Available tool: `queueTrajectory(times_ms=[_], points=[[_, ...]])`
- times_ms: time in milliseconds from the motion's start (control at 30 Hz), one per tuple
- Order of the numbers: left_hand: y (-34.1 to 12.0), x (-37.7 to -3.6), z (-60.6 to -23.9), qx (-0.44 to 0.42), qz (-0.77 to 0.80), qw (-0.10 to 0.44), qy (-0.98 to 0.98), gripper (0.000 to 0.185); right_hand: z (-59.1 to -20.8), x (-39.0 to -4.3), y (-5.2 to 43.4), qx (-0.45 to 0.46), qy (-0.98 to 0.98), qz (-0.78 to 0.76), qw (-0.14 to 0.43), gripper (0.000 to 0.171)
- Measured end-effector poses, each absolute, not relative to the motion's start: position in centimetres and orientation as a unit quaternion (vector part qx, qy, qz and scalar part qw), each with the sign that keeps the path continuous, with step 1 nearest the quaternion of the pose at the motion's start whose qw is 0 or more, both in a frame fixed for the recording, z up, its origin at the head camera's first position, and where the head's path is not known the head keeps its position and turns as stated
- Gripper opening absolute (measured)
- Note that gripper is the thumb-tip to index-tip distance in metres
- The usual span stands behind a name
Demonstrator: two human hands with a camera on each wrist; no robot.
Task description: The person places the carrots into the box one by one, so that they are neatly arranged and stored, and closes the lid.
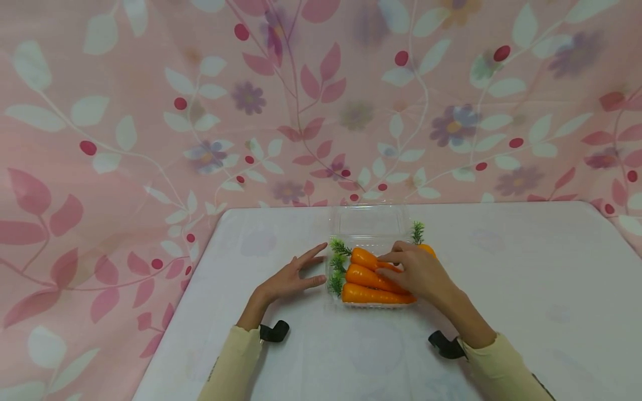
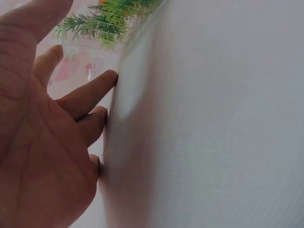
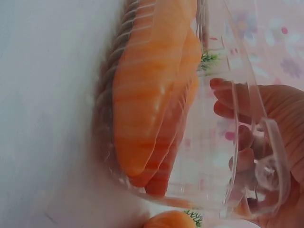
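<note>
- Right hand: lies over the right end of the carrots in the clear plastic container. The grip is narrow, the fingers bent down onto the top carrot; whether they pinch it or only rest on it cannot be told from the head view. In the right wrist view the fingers show through the clear wall.
- Left hand: grip wide, fingers straight and spread, palm flat on the counter. The fingertips lie just beside the left wall of the container; contact cannot be confirmed. It holds nothing.
- Carrots: three orange carrots lie side by side in the container tray, long axes running left to right across the counter. Their green leafy tops point left, toward the left hand; the tapered ends point right, under the right hand. Middle carrot and front carrot touch along their lengths.
- Fourth carrot: largely hidden behind the right hand, at the right rim of the container; its green top stands upward. Its axis cannot be told.
- Container: sits at the middle of the counter toward the far edge, lid open and standing at the back.
- Surround: white counter; pink floral cloth behind and to the left.
</note>
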State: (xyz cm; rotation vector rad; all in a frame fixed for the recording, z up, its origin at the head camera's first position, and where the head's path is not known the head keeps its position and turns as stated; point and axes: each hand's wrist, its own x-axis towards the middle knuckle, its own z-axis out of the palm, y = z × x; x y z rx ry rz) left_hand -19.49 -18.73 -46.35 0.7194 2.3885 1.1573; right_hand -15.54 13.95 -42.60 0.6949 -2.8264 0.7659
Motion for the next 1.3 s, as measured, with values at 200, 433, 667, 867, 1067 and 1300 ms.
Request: queueTrajectory(times_ms=[200,433,667,867,1067,1300], points=[[-18.8,-19.6,-46.4,0.25,0.412,0.198,0.854,0.079,-42.7,-15.6,14.5,0.22,-0.938,0.259,0.071,0.03],[-18.7,-19.6,-46.4,0.252,0.406,0.196,0.856,0.08,-42.4,-15.5,15.4,0.202,-0.935,0.282,0.071,0.034],[-18.7,-19.6,-46.3,0.248,0.405,0.202,0.856,0.079,-42.8,-15.7,16.5,0.207,-0.926,0.3,0.093,0.029],[-18.8,-19.6,-46.4,0.244,0.412,0.208,0.853,0.08,-42.7,-15.6,17.3,0.196,-0.922,0.32,0.093,0.029],[-18.8,-19.6,-46.4,0.241,0.411,0.207,0.855,0.08,-42.8,-15.5,18.2,0.2,-0.921,0.316,0.109,0.029],[-18.9,-19.6,-46.5,0.244,0.408,0.201,0.857,0.08,-42.9,-15.2,19.4,0.183,-0.927,0.308,0.114,0.029]])
